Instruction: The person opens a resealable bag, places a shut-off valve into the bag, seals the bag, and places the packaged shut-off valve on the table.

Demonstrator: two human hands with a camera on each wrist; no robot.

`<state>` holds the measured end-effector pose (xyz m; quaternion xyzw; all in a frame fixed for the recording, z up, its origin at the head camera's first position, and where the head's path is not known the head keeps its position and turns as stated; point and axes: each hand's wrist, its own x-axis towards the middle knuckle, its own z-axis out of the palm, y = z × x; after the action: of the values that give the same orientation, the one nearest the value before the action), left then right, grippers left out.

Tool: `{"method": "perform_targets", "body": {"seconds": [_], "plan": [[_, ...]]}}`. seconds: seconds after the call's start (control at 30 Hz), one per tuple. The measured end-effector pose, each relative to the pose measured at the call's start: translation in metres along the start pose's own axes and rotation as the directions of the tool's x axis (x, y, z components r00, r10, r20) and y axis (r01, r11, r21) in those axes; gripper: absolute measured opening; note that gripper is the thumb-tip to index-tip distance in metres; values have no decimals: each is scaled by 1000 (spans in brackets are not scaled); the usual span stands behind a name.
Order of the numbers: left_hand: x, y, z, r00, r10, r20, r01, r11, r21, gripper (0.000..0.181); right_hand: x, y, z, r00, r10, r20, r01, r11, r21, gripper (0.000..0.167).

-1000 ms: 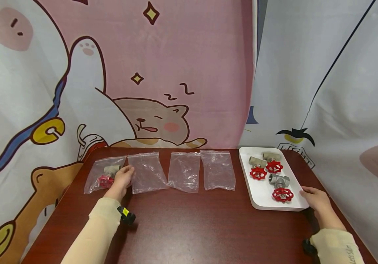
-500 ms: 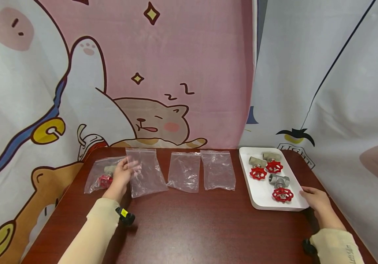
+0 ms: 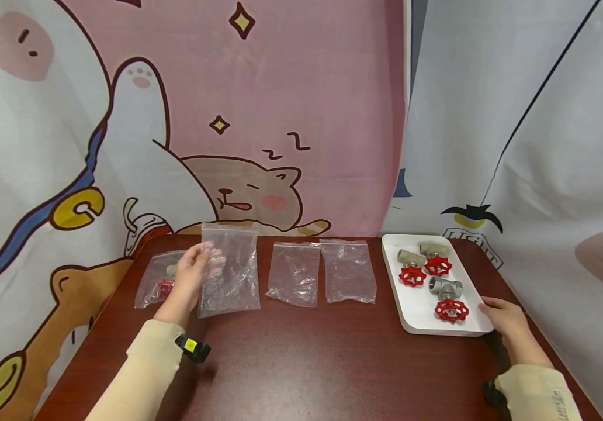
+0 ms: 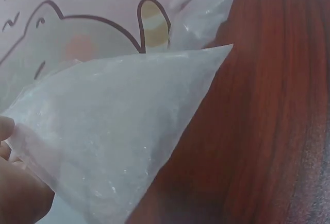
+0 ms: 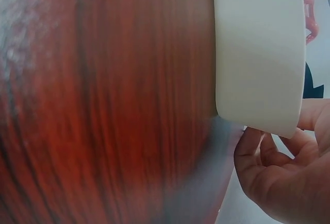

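My left hand (image 3: pixel 190 278) pinches a clear plastic zip bag (image 3: pixel 235 269) by its left side. The bag hangs upright, lifted off the table, and spreads flat in the left wrist view (image 4: pixel 113 121). Behind that hand lies another bag (image 3: pixel 146 286) with a red-wheeled valve (image 3: pixel 165 289) inside, partly hidden. At the right, my right hand (image 3: pixel 512 327) grips the edge of a white tray (image 3: pixel 419 318); in the right wrist view its fingers (image 5: pixel 252 157) curl under the tray's corner. Two brass-coloured valves (image 3: pixel 411 269) and a larger silver valve (image 3: pixel 446 289), all with red handwheels, lie in the tray.
Two more clear bags, a left one (image 3: pixel 295 275) and a right one (image 3: pixel 349 272), lie flat along the back of the dark wooden table (image 3: pixel 312 362). A printed cartoon curtain (image 3: pixel 333 117) hangs behind the table's back edge.
My left hand has picked up the second bag from the left, raising it from lying flat to hanging upright. The right hand and tray have stayed in place.
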<state>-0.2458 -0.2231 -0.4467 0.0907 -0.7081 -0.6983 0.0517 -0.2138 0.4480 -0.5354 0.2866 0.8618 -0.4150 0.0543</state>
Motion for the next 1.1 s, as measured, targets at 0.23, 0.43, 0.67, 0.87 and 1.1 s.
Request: {"method": "perform_targets", "body": {"seconds": [0.23,0.43,0.67,0.87,1.1], "plan": [[-14,16,7,995,96,27,-96,995,23,35,-48,-40,-8,999,14,29,-14,1000,20,57],[-23,22,11,965,230,125,-238,970,56,37,-50,-43,-9,996,-84,-8,83,992,-92,54],[-32,28,22,916,320,241,-347,935,76,31,-74,-70,-3,918,-362,-163,284,886,-367,40],[-39,30,34,873,375,312,-398,917,13,27,-108,-109,28,797,-568,-206,468,796,-384,40],[-47,28,44,851,390,351,-409,912,-20,25,-138,-144,74,534,-815,-223,743,579,-337,32]]}}
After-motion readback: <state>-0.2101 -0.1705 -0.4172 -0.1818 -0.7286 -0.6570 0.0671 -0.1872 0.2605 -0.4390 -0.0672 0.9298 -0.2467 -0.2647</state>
